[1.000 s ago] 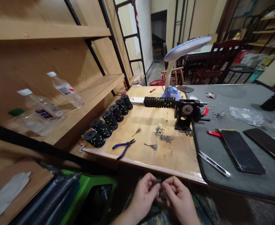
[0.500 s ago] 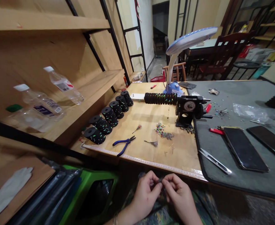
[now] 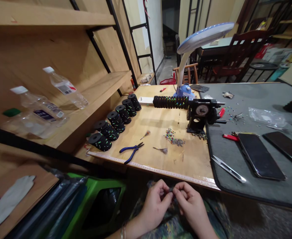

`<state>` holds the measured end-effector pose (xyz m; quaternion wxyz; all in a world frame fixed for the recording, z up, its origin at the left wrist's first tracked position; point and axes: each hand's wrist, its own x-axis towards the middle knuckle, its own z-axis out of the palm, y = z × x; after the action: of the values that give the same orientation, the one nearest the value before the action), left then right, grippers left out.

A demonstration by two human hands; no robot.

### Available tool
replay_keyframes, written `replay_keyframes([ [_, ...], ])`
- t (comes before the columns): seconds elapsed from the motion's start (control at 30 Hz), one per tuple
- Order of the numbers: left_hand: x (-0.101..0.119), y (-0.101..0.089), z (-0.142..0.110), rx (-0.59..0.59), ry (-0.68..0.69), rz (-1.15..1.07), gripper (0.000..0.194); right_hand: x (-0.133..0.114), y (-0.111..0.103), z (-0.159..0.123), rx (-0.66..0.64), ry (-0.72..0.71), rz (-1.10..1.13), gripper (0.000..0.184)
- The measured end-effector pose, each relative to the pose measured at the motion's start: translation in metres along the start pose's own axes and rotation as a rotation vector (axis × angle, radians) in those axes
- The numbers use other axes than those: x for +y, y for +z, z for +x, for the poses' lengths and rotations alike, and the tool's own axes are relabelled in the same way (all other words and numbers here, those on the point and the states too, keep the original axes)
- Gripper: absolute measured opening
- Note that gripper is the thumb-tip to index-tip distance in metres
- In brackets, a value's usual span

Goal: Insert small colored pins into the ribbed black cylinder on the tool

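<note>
Just off the near edge of the desk (image 3: 143, 125), our left hand (image 3: 154, 204) and right hand (image 3: 192, 204) pinch a small dark piece (image 3: 171, 189), seemingly unfinished, while wrapped black spools (image 3: 116, 122) line its left edge.

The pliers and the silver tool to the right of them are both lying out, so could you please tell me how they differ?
The pliers have blue handles and a dark nose; the silver tool is metallic. The pliers' handles are spread wide, while the silver tool's slim arms lie close together. The pliers rest on the wooden tabletop, the silver tool on the grey mat. Both lie flat.
</note>
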<state>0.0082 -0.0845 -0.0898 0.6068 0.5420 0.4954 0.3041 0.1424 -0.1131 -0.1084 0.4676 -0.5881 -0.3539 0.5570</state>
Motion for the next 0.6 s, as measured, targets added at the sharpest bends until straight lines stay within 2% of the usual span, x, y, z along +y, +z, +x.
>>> replay_keyframes([
  [0.27, 0.0009, -0.0009, 0.0029, -0.091, -0.121, -0.312, 0.034, -0.0034, 0.0001, -0.0017, -0.018, 0.036, 0.082, 0.047],
  [0.43, 0.003, -0.0011, 0.0039, -0.099, -0.159, -0.305, 0.031, -0.005, -0.0021, -0.0013, -0.027, 0.055, 0.083, 0.047],
  [0.6, 0.0008, -0.0024, 0.0053, -0.069, -0.161, -0.251, 0.024, -0.0073, -0.0087, -0.0005, 0.048, 0.047, 0.018, 0.043],
])
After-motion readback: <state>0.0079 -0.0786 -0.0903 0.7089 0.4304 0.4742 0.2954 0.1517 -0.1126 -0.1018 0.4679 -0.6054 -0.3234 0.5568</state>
